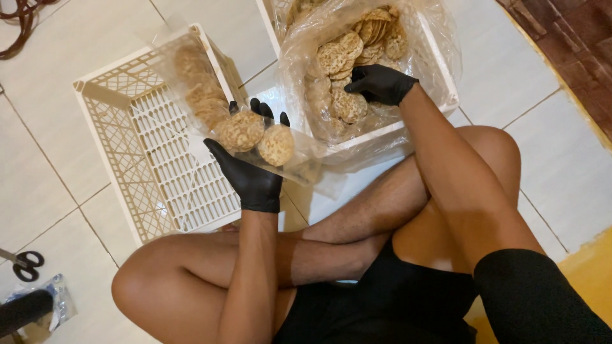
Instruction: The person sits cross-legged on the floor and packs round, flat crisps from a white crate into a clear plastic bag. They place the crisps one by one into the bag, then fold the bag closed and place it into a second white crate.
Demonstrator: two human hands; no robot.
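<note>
Sitting cross-legged on the tiled floor (561, 153), the person is cupping the black-gloved left hand (250, 172) palm-up under a clear bag (210, 95) of round crackers, while the right hand (377, 84) is reaching down, fingers curled onto crackers (347, 105) in the lined crate (440, 76).

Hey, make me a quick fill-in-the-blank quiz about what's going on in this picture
1. Both hands wear ____ gloves.
2. The left hand holds a clear bag of round ____.
3. The right hand reaches into the plastic-lined crate of flatbreads.
4. The scissors lie on the ____ floor.

Missing words: black; flatbreads; tiled
</note>
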